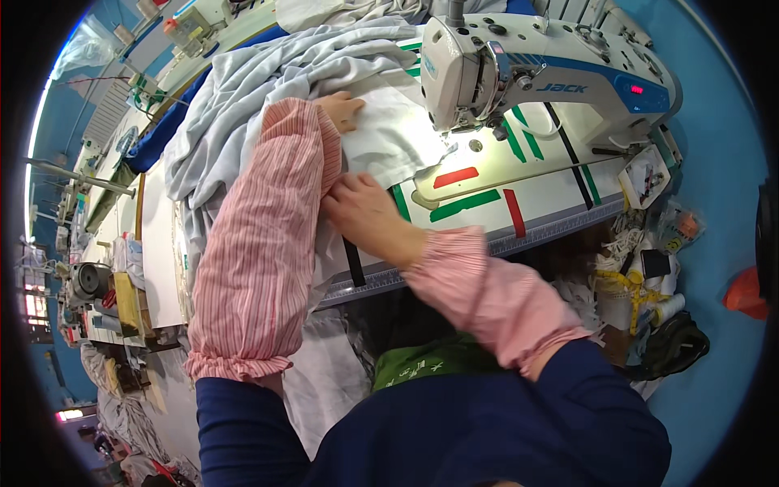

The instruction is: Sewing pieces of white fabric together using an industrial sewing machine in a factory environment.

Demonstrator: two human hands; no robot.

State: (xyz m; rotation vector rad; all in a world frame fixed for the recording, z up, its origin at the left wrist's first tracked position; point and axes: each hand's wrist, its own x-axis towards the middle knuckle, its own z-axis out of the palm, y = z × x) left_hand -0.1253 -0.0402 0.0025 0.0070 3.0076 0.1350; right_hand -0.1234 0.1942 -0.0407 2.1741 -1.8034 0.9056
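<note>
Light grey fabric (268,73) lies heaped in folds on the left of the sewing table, with a smoother panel (385,134) of it reaching to the needle area of a white and blue sewing machine (519,81). My left hand (342,111) rests on this panel at its far side, fingers apart and partly hidden by the pink striped sleeve cover. Nearer to me, my right hand (369,213) has its fingers bent together on the fabric's near edge, beside my left sleeve. What is under those fingertips is hidden. The machine's lamp lights the cloth's right corner.
Green, red and black tape strips (464,204) mark the white tabletop. A ruler strip (535,242) runs along its front edge. To the right hang a small box (647,177), thread and yellow cords (629,288) by a blue wall. More machines and cloth piles stand at left.
</note>
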